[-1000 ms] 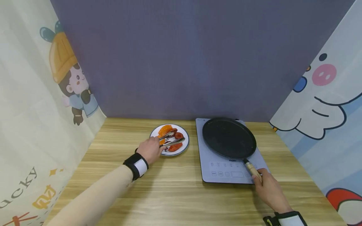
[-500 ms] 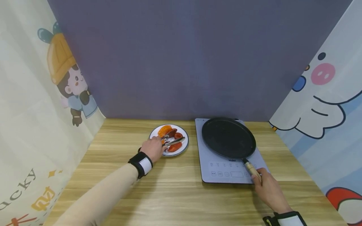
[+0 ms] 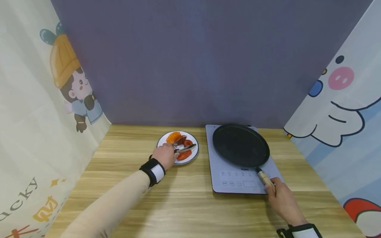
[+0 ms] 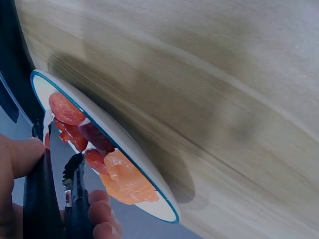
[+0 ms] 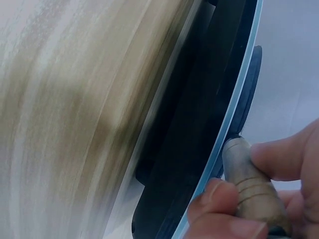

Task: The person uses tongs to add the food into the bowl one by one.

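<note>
My left hand (image 3: 165, 155) grips a pair of tongs (image 4: 45, 194), thumb on one arm and fingers on the other. The tongs' two tips are spread apart over a white plate (image 4: 114, 119) with a blue rim. Orange slices (image 3: 174, 137), dark red pieces and a round red slice (image 4: 66, 108) lie on that plate. My right hand (image 3: 284, 200) holds the wooden handle (image 5: 249, 184) of a flat black frying pan (image 3: 240, 145). The pan rests on a light grey induction cooktop (image 3: 218, 175).
The plate stands left of the cooktop on a wooden table (image 3: 190, 211). A dark purple panel (image 3: 190, 66) rises behind the table's back edge. Printed curtains hang at the left (image 3: 23, 99) and right (image 3: 357, 132).
My left hand has moved right and slightly forward along with the tongs, farther over the plate. The right hand and the pan have stayed in place.
</note>
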### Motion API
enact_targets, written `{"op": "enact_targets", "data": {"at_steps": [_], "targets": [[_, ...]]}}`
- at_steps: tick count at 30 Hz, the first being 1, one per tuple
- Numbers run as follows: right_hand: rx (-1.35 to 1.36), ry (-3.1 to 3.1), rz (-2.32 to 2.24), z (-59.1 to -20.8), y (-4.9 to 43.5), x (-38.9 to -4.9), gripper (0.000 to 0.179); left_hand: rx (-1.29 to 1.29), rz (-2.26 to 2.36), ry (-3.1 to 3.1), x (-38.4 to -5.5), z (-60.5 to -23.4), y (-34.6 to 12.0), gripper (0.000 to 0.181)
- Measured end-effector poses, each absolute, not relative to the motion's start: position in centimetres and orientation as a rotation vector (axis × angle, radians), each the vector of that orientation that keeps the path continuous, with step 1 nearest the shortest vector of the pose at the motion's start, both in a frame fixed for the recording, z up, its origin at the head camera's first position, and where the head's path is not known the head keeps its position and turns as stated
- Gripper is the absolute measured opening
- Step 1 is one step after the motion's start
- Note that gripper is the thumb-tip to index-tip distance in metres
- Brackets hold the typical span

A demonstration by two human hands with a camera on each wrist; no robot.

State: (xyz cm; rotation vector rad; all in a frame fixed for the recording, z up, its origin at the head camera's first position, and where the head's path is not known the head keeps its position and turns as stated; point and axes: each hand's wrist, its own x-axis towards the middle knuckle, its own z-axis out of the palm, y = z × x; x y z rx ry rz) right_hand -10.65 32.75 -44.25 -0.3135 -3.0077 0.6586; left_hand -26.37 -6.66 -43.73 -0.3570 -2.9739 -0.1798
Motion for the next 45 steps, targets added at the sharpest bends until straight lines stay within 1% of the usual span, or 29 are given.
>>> {"op": "enact_targets", "data": {"at_steps": [5, 13, 21, 31, 45], "targets": [[-0.312, -3.004, 0.653, -44.3, 32.7, -10.6, 0.032, -0.329, -0.183, -2.988, -26.3, -43.7, -6.3, 0.047], [-0.303, -3.004, 0.641, -44.2, 32.5, -10.6, 0.032, -0.383, -0.204, -2.989, -26.6, -43.6, -5.9, 0.039], [-0.336, -3.019, 0.624, -44.2, 32.5, -10.6, 0.033, -0.342, -0.19, -3.005, -26.1, -42.9, -5.7, 0.042], [-0.347, -3.026, 0.61, -44.2, 32.5, -10.7, 0.034, -0.376, -0.184, -2.995, -26.3, -42.7, -5.4, 0.033], [-0.369, -3.029, 0.623, -44.2, 32.4, -10.7, 0.034, -0.381, -0.17, -3.02, -26.9, -43.3, -5.5, 0.037]]}}
